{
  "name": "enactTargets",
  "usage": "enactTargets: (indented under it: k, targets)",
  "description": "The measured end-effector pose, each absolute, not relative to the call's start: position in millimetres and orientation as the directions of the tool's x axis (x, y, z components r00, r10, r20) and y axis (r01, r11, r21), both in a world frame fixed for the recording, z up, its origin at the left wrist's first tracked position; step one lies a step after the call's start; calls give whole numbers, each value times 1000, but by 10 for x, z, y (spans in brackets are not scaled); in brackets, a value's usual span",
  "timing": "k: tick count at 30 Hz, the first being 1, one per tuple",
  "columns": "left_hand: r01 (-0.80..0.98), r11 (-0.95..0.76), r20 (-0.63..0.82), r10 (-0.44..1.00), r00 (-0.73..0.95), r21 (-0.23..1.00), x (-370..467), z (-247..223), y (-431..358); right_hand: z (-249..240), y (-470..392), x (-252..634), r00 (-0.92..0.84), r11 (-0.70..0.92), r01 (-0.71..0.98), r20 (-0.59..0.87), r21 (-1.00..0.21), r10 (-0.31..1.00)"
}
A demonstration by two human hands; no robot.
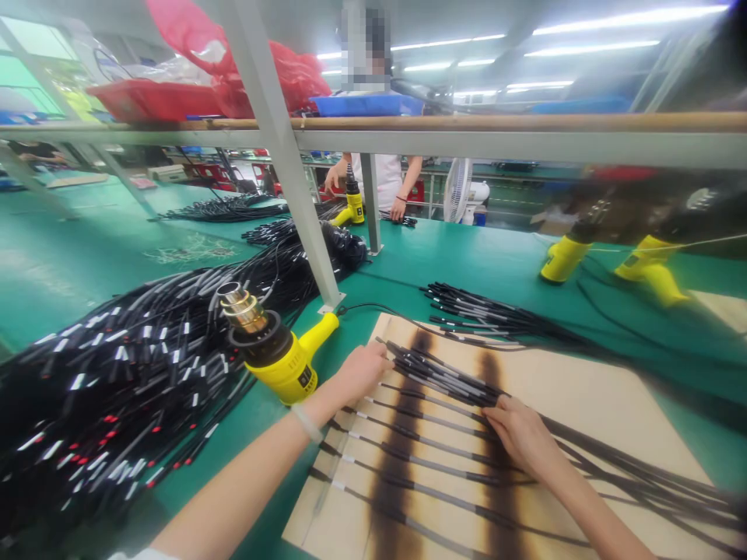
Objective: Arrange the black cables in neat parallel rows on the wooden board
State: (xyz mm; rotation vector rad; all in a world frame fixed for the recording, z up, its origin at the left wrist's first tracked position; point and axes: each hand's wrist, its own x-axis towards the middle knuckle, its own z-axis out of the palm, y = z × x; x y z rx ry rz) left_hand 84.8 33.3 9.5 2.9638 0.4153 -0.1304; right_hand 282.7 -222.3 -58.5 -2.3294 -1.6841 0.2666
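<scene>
A bundle of black cables (447,375) with grey sleeve sections lies across the upper part of a scorched wooden board (589,393). At the bundle's left end, the fingers of my left hand (365,372) are closed around cable ends; exactly how many is hidden. My right hand (519,429) pinches cables at the bundle's right part, thumb and fingers together. Below the bundle, several single cables (429,488) lie spaced apart in rows over two dark burn stripes. A yellow heat gun (280,362) stands nozzle-up just left of my left hand.
A big heap of black cables (145,365) covers the left side of the green table (402,268). Another cable bundle (484,311) lies behind the board. A metal shelf post (285,163) rises behind the heat gun. More yellow heat guns (563,257) and a co-worker's hand (398,208) are farther back.
</scene>
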Motion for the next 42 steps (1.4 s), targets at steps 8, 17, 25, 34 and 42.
enactTargets:
  k: [8,17,25,34,42]
  targets:
    - [258,-966,-37,259,965,-30,1273,-110,396,-675,-2034,3055,442,-334,860,235,-387,866]
    - [289,-957,-23,289,957,-25,1261,-209,507,-770,-2456,3459,664,-447,710,305,-544,683]
    - [270,-962,-8,270,963,-25,1313,-149,476,-778,-2360,3262,557,-396,782,254,-481,791]
    - [293,-955,67,291,954,-33,1335,-125,395,-667,-2245,3038,589,-386,721,217,-575,778]
    - [202,-978,54,198,979,-61,1430,-165,348,-611,-1969,2892,600,-378,556,43,-740,799]
